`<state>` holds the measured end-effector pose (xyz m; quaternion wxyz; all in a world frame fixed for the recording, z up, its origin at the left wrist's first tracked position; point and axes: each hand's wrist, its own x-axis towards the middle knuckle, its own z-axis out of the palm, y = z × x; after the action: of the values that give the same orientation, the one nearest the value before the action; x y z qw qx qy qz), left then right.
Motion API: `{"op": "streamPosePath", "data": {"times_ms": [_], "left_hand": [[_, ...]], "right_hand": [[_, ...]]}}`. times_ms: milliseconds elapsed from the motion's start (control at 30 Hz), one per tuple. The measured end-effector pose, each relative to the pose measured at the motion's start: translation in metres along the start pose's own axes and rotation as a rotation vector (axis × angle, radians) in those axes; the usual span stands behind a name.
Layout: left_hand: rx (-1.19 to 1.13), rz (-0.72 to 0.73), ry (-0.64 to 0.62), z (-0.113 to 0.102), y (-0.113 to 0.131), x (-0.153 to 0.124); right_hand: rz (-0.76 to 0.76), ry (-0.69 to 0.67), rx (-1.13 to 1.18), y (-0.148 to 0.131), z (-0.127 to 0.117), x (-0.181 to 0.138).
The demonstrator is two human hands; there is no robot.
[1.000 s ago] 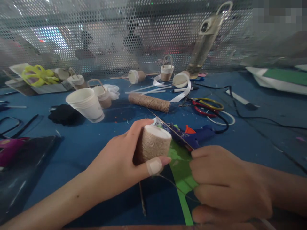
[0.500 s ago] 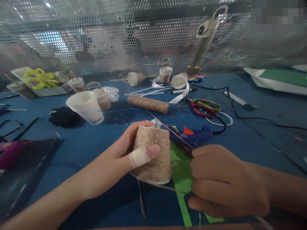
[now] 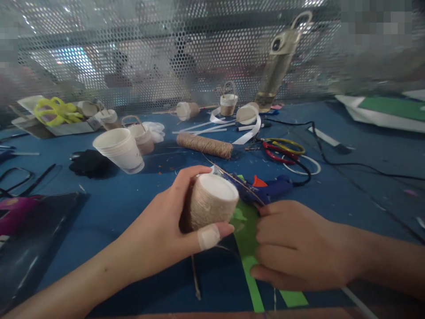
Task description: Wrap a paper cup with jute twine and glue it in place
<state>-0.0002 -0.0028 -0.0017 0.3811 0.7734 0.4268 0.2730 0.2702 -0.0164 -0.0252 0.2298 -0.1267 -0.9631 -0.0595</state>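
Observation:
My left hand (image 3: 166, 230) is wrapped round a paper cup covered in jute twine (image 3: 210, 201), held on its side with the white bottom facing me; a plaster sits on the thumb. My right hand (image 3: 299, 248) is closed just right of the cup, pinching the taut twine strand (image 3: 232, 175) that runs back to the twine spool (image 3: 204, 145). Under both hands lie a green paper strip (image 3: 249, 261) and a blue glue gun (image 3: 265, 188).
A stack of white paper cups (image 3: 119, 149) stands at left with twine-wrapped cup baskets (image 3: 141, 133) behind. Red-and-yellow scissors (image 3: 282, 148), white ribbon (image 3: 245, 128), a black cable (image 3: 332, 155), yellow scissors (image 3: 55, 110) and a perforated metal screen (image 3: 166, 53) surround the blue table (image 3: 116, 199).
My left hand turned the wrapped cup upright and then back onto its side with the white bottom toward me. My right hand drew slightly left along the twine.

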Motion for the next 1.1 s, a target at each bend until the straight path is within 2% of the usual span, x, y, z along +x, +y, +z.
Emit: {"op": "streamPosePath", "data": {"times_ms": [100,267,433,833,1100], "left_hand": [[0.154,0.131,0.116,0.003,-0.005,0.000],[0.309,0.220,0.101,-0.001,-0.006,0.000],[0.276,0.182,0.079,-0.005,-0.005,0.002],[0.044,0.022,0.134,-0.001,0.008,0.000],[0.051,0.054,0.113,-0.008,0.004,0.001]], "right_hand": [[0.001,-0.015,-0.012,-0.001,0.000,0.000],[0.010,-0.006,-0.015,-0.001,0.002,-0.001],[0.009,0.014,-0.012,-0.001,0.001,0.001],[0.005,0.018,0.004,0.000,0.002,0.003],[0.002,0.000,-0.033,-0.001,0.004,0.000]]}}
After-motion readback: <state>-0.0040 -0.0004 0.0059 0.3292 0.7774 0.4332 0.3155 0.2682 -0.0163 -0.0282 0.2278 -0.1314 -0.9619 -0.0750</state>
